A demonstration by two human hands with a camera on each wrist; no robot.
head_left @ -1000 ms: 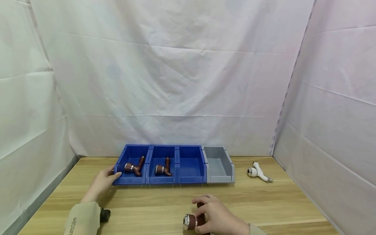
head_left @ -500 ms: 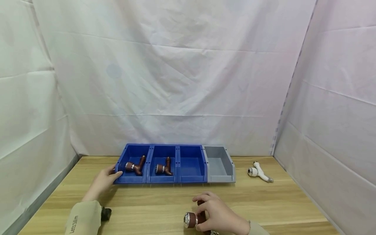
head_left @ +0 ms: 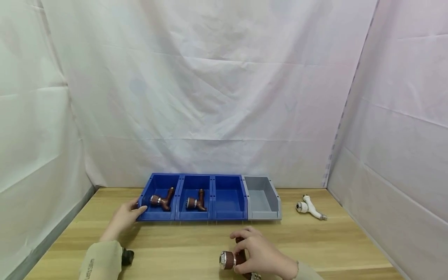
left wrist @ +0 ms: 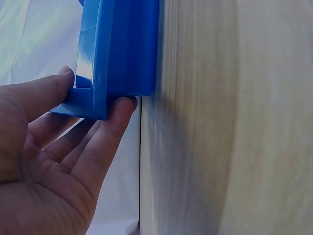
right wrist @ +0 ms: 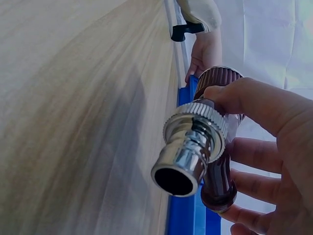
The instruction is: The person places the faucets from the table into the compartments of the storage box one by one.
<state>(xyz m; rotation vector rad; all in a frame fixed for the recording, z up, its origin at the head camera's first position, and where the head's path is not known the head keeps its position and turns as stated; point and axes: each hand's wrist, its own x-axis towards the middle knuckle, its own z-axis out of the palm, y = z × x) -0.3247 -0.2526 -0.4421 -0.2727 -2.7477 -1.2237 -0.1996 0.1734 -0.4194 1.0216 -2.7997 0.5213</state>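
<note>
My right hand [head_left: 260, 252] grips a brown faucet [head_left: 228, 260] over the front of the table. In the right wrist view the faucet's chrome spout end [right wrist: 182, 156] points toward the camera, with thumb and fingers around the brown body. My left hand [head_left: 125, 217] pinches the left front edge of the leftmost blue bin [head_left: 157, 216], thumb on the inside and fingers beneath, as the left wrist view shows. A brown faucet [head_left: 164, 202] lies in that bin. Another brown faucet [head_left: 200, 202] lies in the second blue bin [head_left: 190, 216].
Right of these stand a third blue bin [head_left: 229, 215] and a grey bin [head_left: 264, 215], joined in one row, both with bare floors. A white faucet [head_left: 311, 208] lies on the wooden table [head_left: 182, 249] at the right. White cloth [head_left: 210, 97] hangs behind and at both sides.
Both hands keep nearly the same places and grips. The whole scene sits slightly further right in the head view than before.
</note>
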